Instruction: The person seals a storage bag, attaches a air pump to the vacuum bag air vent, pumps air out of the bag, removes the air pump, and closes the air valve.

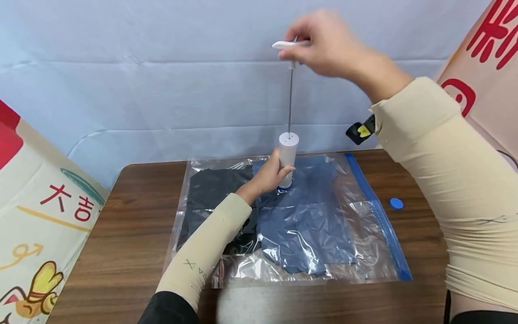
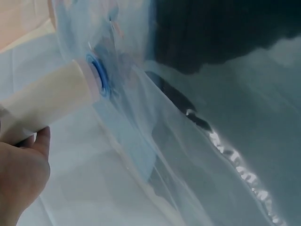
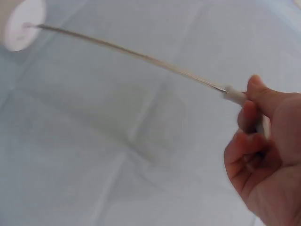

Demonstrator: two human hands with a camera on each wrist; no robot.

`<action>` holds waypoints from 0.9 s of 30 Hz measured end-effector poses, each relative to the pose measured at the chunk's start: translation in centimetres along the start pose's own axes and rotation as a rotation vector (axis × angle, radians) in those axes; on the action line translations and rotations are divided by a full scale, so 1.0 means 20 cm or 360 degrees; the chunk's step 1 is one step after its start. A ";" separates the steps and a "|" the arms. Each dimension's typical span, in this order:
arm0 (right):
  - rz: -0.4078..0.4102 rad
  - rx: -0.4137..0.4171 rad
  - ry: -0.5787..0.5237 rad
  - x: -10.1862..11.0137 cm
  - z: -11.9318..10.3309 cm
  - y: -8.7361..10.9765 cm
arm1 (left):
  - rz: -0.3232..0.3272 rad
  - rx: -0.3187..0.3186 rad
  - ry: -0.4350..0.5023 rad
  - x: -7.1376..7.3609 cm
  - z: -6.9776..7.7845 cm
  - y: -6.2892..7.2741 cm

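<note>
A white hand pump [image 1: 288,155] stands upright on the blue valve [image 2: 97,75] of a clear vacuum storage bag [image 1: 366,243]. My left hand [image 1: 268,174] grips the pump's barrel near its lower half. High above, my right hand [image 1: 323,45] holds the white T-shaped pump handle [image 1: 285,45], fingers curled round it. The thin metal rod [image 3: 131,55] is drawn far out between handle and barrel. Inside the bag lie a dark folded cloth [image 1: 218,184] on the left and a blue one [image 1: 303,225] on the right.
A round blue cap [image 1: 396,203] lies on the brown wooden table [image 1: 105,252], right of the bag's blue zip edge [image 1: 380,216]. A pale cloth backdrop [image 1: 162,90] hangs behind. Printed panels stand at the left [image 1: 48,216] and right [image 1: 481,67].
</note>
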State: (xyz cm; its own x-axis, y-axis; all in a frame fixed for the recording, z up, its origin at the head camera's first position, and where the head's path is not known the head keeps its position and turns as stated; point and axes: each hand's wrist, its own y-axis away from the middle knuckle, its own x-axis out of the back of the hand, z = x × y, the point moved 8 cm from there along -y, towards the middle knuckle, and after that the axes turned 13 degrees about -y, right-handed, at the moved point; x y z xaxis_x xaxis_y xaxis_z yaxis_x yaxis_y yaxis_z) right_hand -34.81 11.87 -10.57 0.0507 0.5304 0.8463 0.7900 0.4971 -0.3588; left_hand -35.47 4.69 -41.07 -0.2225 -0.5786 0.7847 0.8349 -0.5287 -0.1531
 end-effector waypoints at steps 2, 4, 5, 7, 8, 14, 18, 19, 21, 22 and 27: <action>0.0068 -0.0030 0.0010 0.04 -0.02 0.00 | 0.0000 -0.0004 0.0015 0.00 0.00 0.00; 0.0091 -0.0045 0.0034 0.05 -0.02 0.00 | 0.0002 0.0009 0.0025 0.00 0.01 0.00; 0.0098 -0.0047 0.0045 0.05 -0.02 0.01 | -0.0005 0.0014 0.0029 0.00 0.01 0.00; 0.0085 -0.0059 0.0080 0.03 -0.01 0.01 | -0.0018 0.0022 0.0031 -0.01 0.01 -0.01; 0.0060 -0.0063 0.0094 0.02 0.00 0.01 | -0.0027 0.0028 0.0034 -0.01 0.00 -0.01; -0.0373 -0.0114 0.0068 -0.22 0.10 0.03 | -0.0042 0.0058 0.0030 0.00 -0.01 -0.01; -0.0575 -0.0174 0.0017 -0.41 0.19 0.09 | -0.0027 0.0035 0.0013 0.01 -0.01 -0.01; -0.0598 -0.0179 0.0017 -0.45 0.22 0.10 | -0.0026 0.0031 0.0017 0.01 -0.01 -0.02; -0.0632 -0.0185 0.0010 -0.52 0.26 0.14 | -0.0033 0.0024 0.0022 0.00 0.00 -0.02; -0.0635 -0.0188 -0.0008 -0.55 0.27 0.15 | -0.0038 0.0023 0.0027 0.00 0.00 -0.02; -0.0584 -0.0164 -0.0096 -0.59 0.30 0.18 | -0.0057 0.0002 0.0051 -0.01 0.01 -0.02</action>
State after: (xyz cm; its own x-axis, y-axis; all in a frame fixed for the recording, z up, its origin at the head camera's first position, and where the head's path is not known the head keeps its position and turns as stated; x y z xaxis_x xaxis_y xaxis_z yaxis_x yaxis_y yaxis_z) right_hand -36.25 11.55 -24.27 -0.2807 0.3711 0.8851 0.8062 0.5915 0.0077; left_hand -35.63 5.09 -41.10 -0.2683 -0.5790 0.7699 0.8268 -0.5486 -0.1245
